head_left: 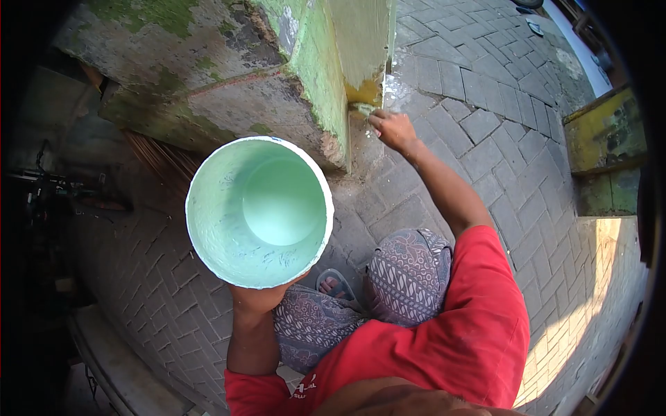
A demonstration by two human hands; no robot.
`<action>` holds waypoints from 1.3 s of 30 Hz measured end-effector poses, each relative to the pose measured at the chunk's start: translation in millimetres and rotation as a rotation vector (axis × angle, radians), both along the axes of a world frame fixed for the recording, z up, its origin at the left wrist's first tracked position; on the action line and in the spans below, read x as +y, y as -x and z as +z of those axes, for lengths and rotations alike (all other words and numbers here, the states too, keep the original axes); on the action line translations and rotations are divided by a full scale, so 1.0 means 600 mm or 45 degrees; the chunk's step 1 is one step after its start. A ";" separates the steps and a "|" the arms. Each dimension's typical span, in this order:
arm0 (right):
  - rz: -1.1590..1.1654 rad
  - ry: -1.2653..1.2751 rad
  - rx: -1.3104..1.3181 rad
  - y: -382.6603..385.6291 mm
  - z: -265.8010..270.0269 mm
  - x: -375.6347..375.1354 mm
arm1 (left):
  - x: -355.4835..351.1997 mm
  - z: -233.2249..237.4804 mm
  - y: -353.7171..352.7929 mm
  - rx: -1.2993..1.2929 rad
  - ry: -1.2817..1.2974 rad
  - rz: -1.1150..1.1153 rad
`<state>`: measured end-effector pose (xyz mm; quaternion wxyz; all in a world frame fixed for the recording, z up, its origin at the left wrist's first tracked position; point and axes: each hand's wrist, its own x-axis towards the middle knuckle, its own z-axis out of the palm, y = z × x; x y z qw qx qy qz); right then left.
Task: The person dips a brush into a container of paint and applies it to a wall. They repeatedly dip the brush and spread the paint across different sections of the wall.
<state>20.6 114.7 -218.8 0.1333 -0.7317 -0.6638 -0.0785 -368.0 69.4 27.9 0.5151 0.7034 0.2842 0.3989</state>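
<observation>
A large bucket (pixel 215 201) with pale green paint (pixel 283 201) in its bottom is held up by my left hand (pixel 260 297), which is under its near rim; most of the fingers are hidden behind the bucket. My right hand (pixel 394 130) is closed round the handle of a paint brush (pixel 363 109). The brush touches the foot of a wall corner (pixel 368 87) where yellowish-green paint meets the ground. Beside it, a light green wall face (pixel 319 76) has a rough, peeling edge.
Grey paving bricks (pixel 479 125) cover the ground. A peeling wall (pixel 166 55) stands at the upper left. A yellow-green block (pixel 607 132) stands at the right. Dark bicycle parts (pixel 55 187) show at far left. My sandalled foot (pixel 334 286) is below the bucket.
</observation>
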 end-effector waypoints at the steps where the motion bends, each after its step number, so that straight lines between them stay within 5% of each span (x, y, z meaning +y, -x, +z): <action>1: -0.001 0.001 0.001 -0.006 0.047 0.003 | 0.003 -0.006 0.004 0.001 -0.008 -0.019; 3: -0.017 -0.042 -0.038 -0.011 0.157 -0.001 | 0.000 -0.004 0.006 0.006 -0.008 -0.038; 5: -0.032 -0.192 -0.108 -0.016 0.244 -0.012 | -0.009 0.012 -0.002 -0.499 1.194 0.109; 6: -0.033 -0.181 -0.110 -0.020 0.272 -0.019 | -0.010 0.004 -0.002 -0.500 1.205 0.109; 8: 0.087 -0.603 -0.280 -0.027 0.311 -0.027 | -0.008 -0.015 -0.001 -0.304 0.710 -0.023; 9: 0.081 -0.604 -0.284 -0.024 0.325 -0.032 | -0.006 -0.008 -0.005 -0.305 0.708 -0.031; 11: 0.100 -0.923 -0.458 -0.004 0.339 -0.049 | -0.005 0.012 -0.012 -0.498 1.204 0.036; 13: 0.103 -1.012 -0.465 0.006 0.306 -0.046 | -0.003 -0.004 -0.008 -0.377 1.013 -0.003; 15: 0.072 -0.955 -0.443 0.008 0.232 -0.034 | 0.001 -0.008 -0.004 -0.255 0.811 -0.038; 17: 0.051 -0.806 -0.355 0.013 0.143 -0.028 | 0.007 -0.007 -0.002 -0.012 0.078 -0.106; 20: 0.057 -0.600 -0.238 0.027 0.005 -0.019 | 0.004 0.004 0.004 0.093 -0.084 -0.090; 27: 0.058 -0.074 -0.008 0.017 0.060 -0.015 | 0.011 -0.007 0.015 0.047 -0.038 -0.195; 29: 0.019 -0.106 -0.004 -0.007 0.120 -0.011 | 0.019 -0.001 0.018 0.364 -0.535 -0.291; 30: -0.020 -0.138 0.007 -0.016 0.153 -0.009 | 0.010 -0.004 0.012 0.364 -0.538 -0.291; 32: -0.017 -0.215 -0.026 -0.024 0.206 -0.019 | -0.018 -0.017 -0.004 -0.203 0.314 -0.014; 39: 0.043 -0.917 -0.238 -0.006 0.214 -0.067 | -0.017 -0.012 -0.001 -0.214 0.489 -0.025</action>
